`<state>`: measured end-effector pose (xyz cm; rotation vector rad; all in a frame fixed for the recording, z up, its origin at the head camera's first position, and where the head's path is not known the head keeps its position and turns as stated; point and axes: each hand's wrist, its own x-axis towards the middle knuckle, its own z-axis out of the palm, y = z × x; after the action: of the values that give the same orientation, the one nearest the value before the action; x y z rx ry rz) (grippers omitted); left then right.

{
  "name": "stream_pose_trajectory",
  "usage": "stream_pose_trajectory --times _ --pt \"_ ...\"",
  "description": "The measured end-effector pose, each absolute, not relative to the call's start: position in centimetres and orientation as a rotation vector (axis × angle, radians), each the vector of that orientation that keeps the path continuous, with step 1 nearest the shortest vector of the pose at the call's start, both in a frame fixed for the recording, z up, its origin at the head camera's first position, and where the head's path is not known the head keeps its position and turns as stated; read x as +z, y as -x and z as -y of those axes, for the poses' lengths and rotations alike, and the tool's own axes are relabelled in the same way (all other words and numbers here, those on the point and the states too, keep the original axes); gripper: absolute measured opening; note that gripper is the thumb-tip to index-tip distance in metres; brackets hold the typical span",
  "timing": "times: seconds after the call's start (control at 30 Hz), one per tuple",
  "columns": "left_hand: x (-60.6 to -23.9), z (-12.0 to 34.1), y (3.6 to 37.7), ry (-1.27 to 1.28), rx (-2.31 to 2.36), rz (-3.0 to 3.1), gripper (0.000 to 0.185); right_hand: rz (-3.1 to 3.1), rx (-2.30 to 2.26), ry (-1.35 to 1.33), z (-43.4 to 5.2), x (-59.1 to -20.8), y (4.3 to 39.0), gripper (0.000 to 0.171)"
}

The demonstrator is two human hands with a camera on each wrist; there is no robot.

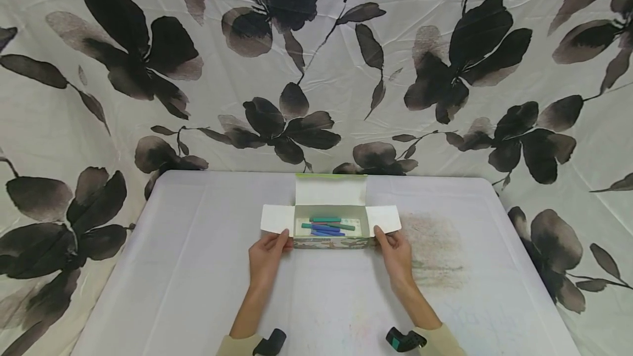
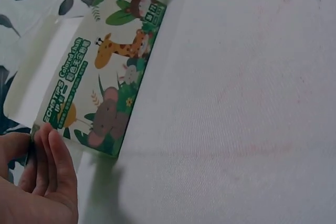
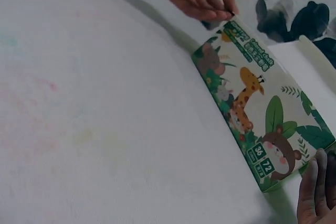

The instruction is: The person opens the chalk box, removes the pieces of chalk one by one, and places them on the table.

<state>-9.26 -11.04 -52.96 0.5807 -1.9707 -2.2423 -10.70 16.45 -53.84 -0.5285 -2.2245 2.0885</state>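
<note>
A colored chalk box (image 1: 331, 243) stands on the table with its top spread open. Printed animals and green leaves cover its front face (image 2: 118, 61). Inside lie several chalk sticks (image 1: 325, 226), blue, green and reddish, gathered near the middle. My left hand (image 1: 267, 257) pinches the box's left side flap (image 1: 277, 217) near the front corner, thumb uppermost. At the opposite front corner, my right hand (image 1: 397, 257) grips the right side flap (image 1: 384, 217) the same way. The lid (image 1: 330, 190) is folded back behind the box. Grey dust coats the fingers of the right hand (image 3: 317, 187).
A white cloth covers the table (image 1: 198, 273). Brownish and green chalk smudges (image 1: 435, 251) mark it right of the box, with faint colored traces nearer the front. Behind the table hangs a floral curtain (image 1: 346, 81). Both wrists wear dark cameras.
</note>
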Motion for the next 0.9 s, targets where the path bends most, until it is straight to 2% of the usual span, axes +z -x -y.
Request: stream_pose_trajectory --times 0.37,0.9 --pt "-53.7 10.8 8.8 -0.756 -2.766 1.608 0.039 1.827 2.554 0.751 -15.4 -54.5 10.0 0.036" --pt "-54.1 10.7 9.0 -0.842 -2.904 1.511 0.039 1.82 2.667 0.837 -15.3 -54.7 10.0 0.04"
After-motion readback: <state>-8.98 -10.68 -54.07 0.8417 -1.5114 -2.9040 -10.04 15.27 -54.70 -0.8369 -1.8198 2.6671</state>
